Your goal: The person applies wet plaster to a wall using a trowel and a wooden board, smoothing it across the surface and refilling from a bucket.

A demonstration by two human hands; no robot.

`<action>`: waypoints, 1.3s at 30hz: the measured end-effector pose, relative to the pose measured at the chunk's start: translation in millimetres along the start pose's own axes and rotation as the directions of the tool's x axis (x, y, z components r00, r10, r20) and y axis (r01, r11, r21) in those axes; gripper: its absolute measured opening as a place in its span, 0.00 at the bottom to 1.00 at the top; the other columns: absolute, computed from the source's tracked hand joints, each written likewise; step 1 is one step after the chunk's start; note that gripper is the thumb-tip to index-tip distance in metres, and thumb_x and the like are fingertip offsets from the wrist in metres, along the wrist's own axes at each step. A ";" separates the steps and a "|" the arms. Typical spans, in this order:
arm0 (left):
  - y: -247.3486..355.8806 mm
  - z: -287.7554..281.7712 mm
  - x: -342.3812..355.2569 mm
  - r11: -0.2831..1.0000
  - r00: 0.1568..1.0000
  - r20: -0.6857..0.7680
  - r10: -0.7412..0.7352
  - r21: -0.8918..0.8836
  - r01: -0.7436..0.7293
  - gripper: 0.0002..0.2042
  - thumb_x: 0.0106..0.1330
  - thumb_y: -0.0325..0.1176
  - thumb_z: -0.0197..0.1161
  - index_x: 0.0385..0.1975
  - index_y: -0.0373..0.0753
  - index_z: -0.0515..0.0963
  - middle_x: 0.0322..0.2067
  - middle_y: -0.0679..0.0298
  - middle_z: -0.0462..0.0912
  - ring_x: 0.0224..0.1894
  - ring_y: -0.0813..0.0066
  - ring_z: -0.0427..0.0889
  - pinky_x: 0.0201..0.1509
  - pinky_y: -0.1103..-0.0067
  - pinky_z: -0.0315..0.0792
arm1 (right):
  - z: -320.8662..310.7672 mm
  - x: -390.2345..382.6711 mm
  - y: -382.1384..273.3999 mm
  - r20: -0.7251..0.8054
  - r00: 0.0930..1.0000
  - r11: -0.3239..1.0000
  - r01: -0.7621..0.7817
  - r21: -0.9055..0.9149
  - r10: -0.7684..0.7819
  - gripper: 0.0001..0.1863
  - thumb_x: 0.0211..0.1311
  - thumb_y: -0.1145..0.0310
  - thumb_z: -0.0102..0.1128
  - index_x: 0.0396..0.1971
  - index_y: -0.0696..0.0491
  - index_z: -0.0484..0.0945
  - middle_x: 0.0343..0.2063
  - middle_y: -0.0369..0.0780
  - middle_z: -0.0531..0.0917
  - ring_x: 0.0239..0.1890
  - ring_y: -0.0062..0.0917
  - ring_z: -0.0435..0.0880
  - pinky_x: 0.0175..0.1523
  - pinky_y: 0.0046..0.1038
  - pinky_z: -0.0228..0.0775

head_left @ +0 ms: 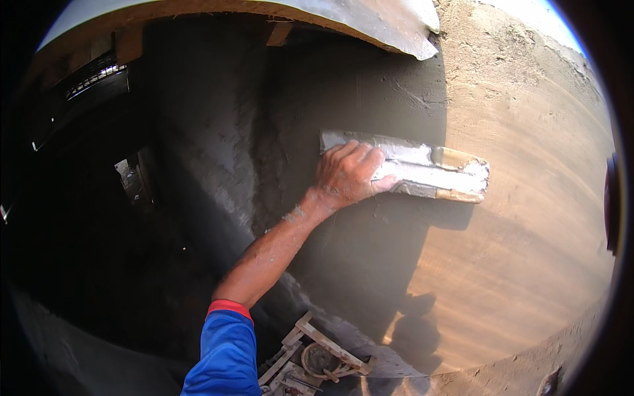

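My left hand point(350, 170) is closed around the handle of a long plastering float point(456, 173), its fingers curled over and its thumb on the right. Wet grey plaster smears the float, and tan patches show toward its right end. It lies lengthwise, nearly level, against a plastered wall point(370, 244); I cannot tell how firmly it touches. Part of the wall is dark grey in shade, while the right part is sunlit and tan. Splashes of mortar cling to my hand and forearm. My right hand is out of the picture.
Overhead, a pale sheet edge point(396, 26) juts out above the wall. A dark opening point(86, 218) lies to the left, past a rough plastered corner point(238, 178). Far below stand a wooden frame point(333, 344) and a round bucket point(320, 360) with grey stuff in it.
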State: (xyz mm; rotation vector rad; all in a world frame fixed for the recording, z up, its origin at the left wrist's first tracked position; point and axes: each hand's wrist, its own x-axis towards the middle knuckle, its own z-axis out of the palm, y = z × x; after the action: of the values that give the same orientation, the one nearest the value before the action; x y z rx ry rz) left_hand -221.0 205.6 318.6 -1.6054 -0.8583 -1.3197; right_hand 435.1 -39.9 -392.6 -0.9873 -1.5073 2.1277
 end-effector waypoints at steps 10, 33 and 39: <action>-101.2 12.5 97.2 0.978 0.975 -0.086 0.207 0.053 -0.203 0.19 0.49 0.44 0.75 0.22 0.39 0.72 0.17 0.58 0.74 0.21 0.60 0.78 0.23 0.70 0.73 | -24.7 -4.6 -6.3 -0.174 0.906 0.859 -0.285 0.425 0.386 0.26 0.72 0.51 0.39 0.63 0.49 0.63 0.53 0.48 0.77 0.42 0.38 0.81 0.38 0.42 0.79; -131.3 -6.1 115.0 0.987 0.976 0.178 0.126 0.078 -0.141 0.16 0.55 0.42 0.72 0.30 0.36 0.77 0.23 0.52 0.80 0.25 0.54 0.81 0.27 0.70 0.75 | 53.4 -28.4 -138.2 -0.250 0.956 0.904 -0.238 -0.354 0.154 0.21 0.70 0.61 0.46 0.60 0.51 0.67 0.41 0.41 0.82 0.36 0.29 0.82 0.36 0.37 0.77; -120.2 -2.1 75.6 0.974 0.962 0.168 0.214 0.039 -0.224 0.16 0.56 0.43 0.69 0.24 0.36 0.75 0.18 0.57 0.76 0.21 0.58 0.78 0.23 0.70 0.72 | 74.8 -50.9 -177.3 -0.383 0.859 0.776 -0.487 -0.401 0.340 0.22 0.70 0.66 0.47 0.61 0.54 0.64 0.42 0.42 0.81 0.40 0.28 0.80 0.40 0.33 0.75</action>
State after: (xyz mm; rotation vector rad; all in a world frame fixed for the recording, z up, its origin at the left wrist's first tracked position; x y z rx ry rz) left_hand -314.7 249.6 415.8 -1.7260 -0.7825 -1.0111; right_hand 398.4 -56.9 -197.8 -1.8890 -1.8383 1.7554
